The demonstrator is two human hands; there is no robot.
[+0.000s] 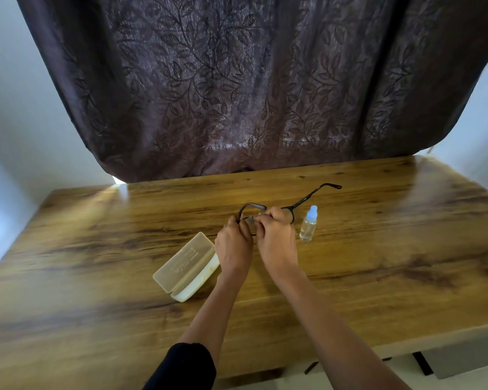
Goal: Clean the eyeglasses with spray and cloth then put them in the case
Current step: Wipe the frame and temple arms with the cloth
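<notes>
Head view: fingers [237,220] of the left hand [234,244] curl round one rim of the glasses [254,204] and steady them just above the table [378,249]. The right hand [276,237] pinches a small grey bit, perhaps the cloth [252,219], against a lens, I think for wiping. I count one pair of glasses, one upright bottle [308,225] just to the right and one open case [185,266] beside the left wrist, both near for the next steps.

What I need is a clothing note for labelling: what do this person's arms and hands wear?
The left arm has a black sleeve near the elbow; the right arm shows none. Left hand and right hand wear no gloves, rings or watch.
</notes>
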